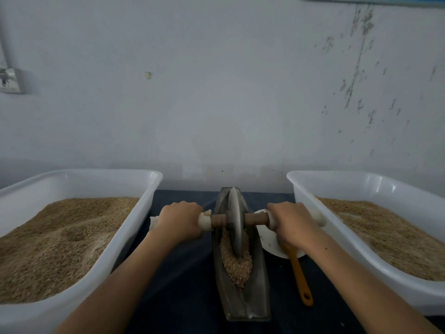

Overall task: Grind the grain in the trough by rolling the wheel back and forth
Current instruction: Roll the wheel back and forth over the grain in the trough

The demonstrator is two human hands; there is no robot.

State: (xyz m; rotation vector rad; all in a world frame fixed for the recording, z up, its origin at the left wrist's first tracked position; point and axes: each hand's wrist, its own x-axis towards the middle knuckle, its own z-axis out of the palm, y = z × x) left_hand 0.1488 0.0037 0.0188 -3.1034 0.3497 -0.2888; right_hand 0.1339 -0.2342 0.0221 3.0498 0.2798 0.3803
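Both fists wrapped on the axle, left hand (181, 219) and right hand (290, 222) flanking the wheel (234, 221); trough (243, 302) runs lengthwise toward frame bottom, grain (237, 263) heaped there.

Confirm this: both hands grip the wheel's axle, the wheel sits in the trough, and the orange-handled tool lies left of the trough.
One error: the head view shows the tool lying right of the trough, not left. Both hands do grip the axle, and the wheel sits in the trough.

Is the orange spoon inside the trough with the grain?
No, the orange spoon lies on the dark table beside the trough, its head on a white plate.
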